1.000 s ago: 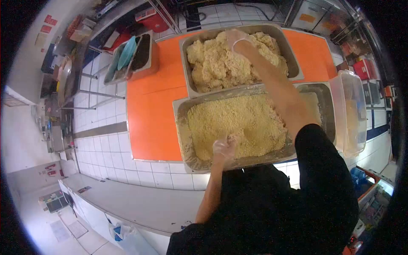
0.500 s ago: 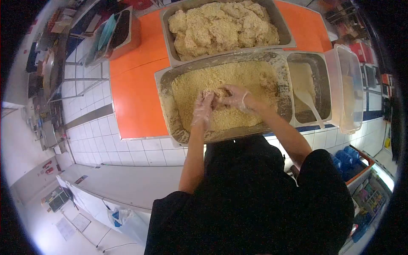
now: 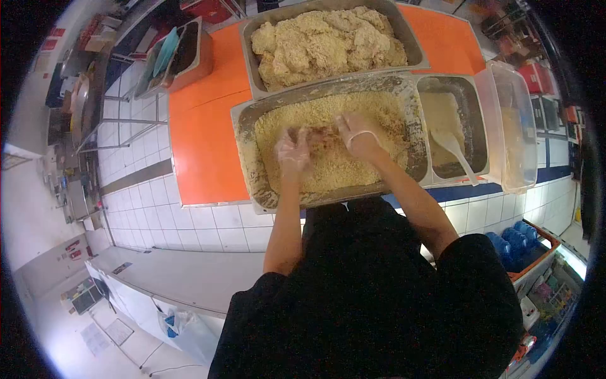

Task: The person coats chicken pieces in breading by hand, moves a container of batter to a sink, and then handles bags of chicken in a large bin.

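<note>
Head view: both hands are in thin clear gloves and sit low in the crumb tray (image 3: 247, 165), a wide steel pan. The left hand (image 3: 293, 151) has its fingers close together and bent in, and their tips rest against the near-left side of a brownish piece of food (image 3: 320, 137). The right hand (image 3: 358, 136) comes in from the other side, with its fingers (image 3: 344, 126) narrow and curled over the piece's right edge. The piece is held between the two sets of fingertips and lies on the breadcrumbs (image 3: 334, 169), partly dusted with them (how firmly it is gripped cannot be told).

The crumbs spread out under and all around the fingers, thickest just below the palms.

Beyond the fingertips, touching the far rim of the crumb tray, stands a second tray (image 3: 416, 47) heaped with pale breaded pieces (image 3: 325, 39).

To the right of the right hand's fingers, just past the crumb tray's wall, sits a smaller pan (image 3: 478, 110) of beige batter with a white spoon (image 3: 456, 150) lying in it. A clear plastic tub (image 3: 514, 120) stands beside that pan, farther right.

Left of the left hand's fingers the orange tabletop (image 3: 202, 136) lies bare. Well up and left of them a narrow pan (image 3: 189, 60) holds something teal (too small to make out).
</note>
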`<state>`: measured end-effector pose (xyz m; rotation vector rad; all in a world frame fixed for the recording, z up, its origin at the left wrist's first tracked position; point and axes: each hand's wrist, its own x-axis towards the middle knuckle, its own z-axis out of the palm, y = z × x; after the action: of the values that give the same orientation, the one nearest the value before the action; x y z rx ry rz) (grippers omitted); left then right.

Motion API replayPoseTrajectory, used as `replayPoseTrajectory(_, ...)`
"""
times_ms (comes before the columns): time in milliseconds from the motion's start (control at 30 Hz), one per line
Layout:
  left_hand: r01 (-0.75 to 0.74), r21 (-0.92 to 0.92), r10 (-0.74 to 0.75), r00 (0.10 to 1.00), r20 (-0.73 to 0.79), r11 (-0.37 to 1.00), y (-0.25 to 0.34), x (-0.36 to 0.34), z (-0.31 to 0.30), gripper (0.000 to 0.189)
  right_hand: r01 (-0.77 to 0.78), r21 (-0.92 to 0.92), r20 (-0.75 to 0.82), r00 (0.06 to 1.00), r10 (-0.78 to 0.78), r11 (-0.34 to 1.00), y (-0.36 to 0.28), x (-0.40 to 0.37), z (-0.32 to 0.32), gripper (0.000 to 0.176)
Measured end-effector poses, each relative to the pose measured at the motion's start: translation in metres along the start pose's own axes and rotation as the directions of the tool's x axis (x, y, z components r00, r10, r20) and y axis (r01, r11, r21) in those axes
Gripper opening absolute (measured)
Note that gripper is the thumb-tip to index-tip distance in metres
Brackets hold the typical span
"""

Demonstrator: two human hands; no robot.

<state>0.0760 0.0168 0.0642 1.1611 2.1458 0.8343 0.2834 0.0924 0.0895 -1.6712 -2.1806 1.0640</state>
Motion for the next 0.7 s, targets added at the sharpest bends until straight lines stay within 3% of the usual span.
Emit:
replayPoseTrajectory(33, -0.063, 0.346, 0.110, 0.987, -0.118, 0.936, -0.008, 0.004, -0.001, 0.057, 0.060, -0.312, -0.011, 0.998, -0.067, 0.948, -0.016, -0.004, -0.020, 0.039)
replayPoseTrajectory(67, -0.060, 0.344, 0.107, 0.987, -0.120, 0.937, -0.003, 0.000, -0.008, 0.057, 0.063, -0.314, -0.009, 0.998, -0.069, 0.947, -0.015, -0.006, -0.019, 0.039)
replayPoseTrajectory(133, -0.030, 0.528, -0.038, 0.992, 0.117, 0.848, 0.011, -0.012, -0.024, 0.058, 0.281, -0.663, 0.384, 0.923, -0.007, 0.694, -0.004, -0.009, -0.016, 0.028)
replayPoseTrajectory(167, -0.030, 0.526, -0.037, 0.992, 0.116, 0.850, 0.013, -0.019, -0.030, 0.058, 0.281, -0.665, 0.383, 0.924, -0.007, 0.692, 0.003, -0.016, -0.011, 0.028)
replayPoseTrajectory(200, -0.185, 0.596, -0.080, 0.917, 0.390, 0.781, 0.012, -0.026, -0.033, 0.049, 0.318, -0.598, 0.357, 0.928, -0.111, 0.736, 0.012, -0.026, -0.003, 0.025)
replayPoseTrajectory(233, -0.353, 0.610, -0.155, 0.766, 0.623, 0.710, 0.006, -0.034, -0.035, 0.042, 0.338, -0.563, 0.341, 0.926, -0.161, 0.754, 0.012, -0.032, 0.000, 0.024)
replayPoseTrajectory(267, -0.350, 0.609, -0.155, 0.767, 0.622, 0.712, 0.000, -0.044, -0.035, 0.042, 0.362, -0.528, 0.324, 0.922, -0.212, 0.768, 0.012, -0.037, 0.003, 0.022)
replayPoseTrajectory(333, -0.430, 0.559, -0.052, 0.758, 0.650, 0.709, -0.016, -0.060, -0.025, 0.033, 0.486, -0.527, 0.641, 0.766, -0.050, 0.698, 0.003, -0.042, 0.008, 0.029)
replayPoseTrajectory(367, -0.455, 0.542, -0.018, 0.754, 0.657, 0.706, -0.016, -0.065, -0.021, 0.031, 0.489, -0.528, 0.641, 0.766, -0.051, 0.694, -0.001, -0.044, 0.010, 0.029)
replayPoseTrajectory(433, -0.477, 0.474, 0.089, 0.768, 0.635, 0.740, -0.006, -0.065, -0.016, 0.027, 0.637, -0.424, 0.740, 0.653, -0.160, 0.644, 0.004, -0.043, 0.029, 0.025)
replayPoseTrajectory(467, -0.485, 0.451, 0.123, 0.771, 0.625, 0.749, -0.005, -0.064, -0.012, 0.029, 0.640, -0.424, 0.741, 0.652, -0.161, 0.641, 0.011, -0.038, 0.047, 0.025)
replayPoseTrajectory(533, -0.792, 0.435, 0.206, 0.554, 0.806, 0.428, -0.011, -0.052, 0.000, 0.031, 0.452, -0.223, 0.573, 0.778, -0.259, 0.864, 0.027, -0.027, 0.083, 0.030)
replayPoseTrajectory(567, -0.792, 0.435, 0.208, 0.555, 0.805, 0.429, -0.014, -0.053, -0.001, 0.031, 0.453, -0.225, 0.573, 0.778, -0.259, 0.862, 0.029, -0.028, 0.082, 0.030)
replayPoseTrajectory(600, -0.359, 0.326, 0.045, 0.729, 0.683, 0.875, -0.010, -0.054, -0.006, 0.033, 0.193, -0.039, 0.566, 0.813, -0.137, 0.980, 0.005, -0.033, 0.056, 0.030)
replayPoseTrajectory(633, -0.079, 0.211, -0.079, 0.755, 0.651, 0.974, -0.010, -0.051, -0.008, 0.035, -0.092, 0.148, 0.582, 0.813, -0.011, 0.985, -0.012, -0.034, 0.039, 0.032)
replayPoseTrajectory(667, 0.204, 0.066, -0.202, 0.768, 0.607, 0.977, -0.009, -0.048, -0.011, 0.037, -0.090, 0.146, 0.578, 0.816, -0.012, 0.985, -0.016, -0.031, 0.034, 0.032)
replayPoseTrajectory(700, 0.239, 0.026, -0.216, 0.820, 0.530, 0.971, -0.006, -0.043, -0.016, 0.037, -0.006, 0.143, 0.488, 0.870, -0.065, 0.990, -0.019, -0.021, 0.028, 0.034)
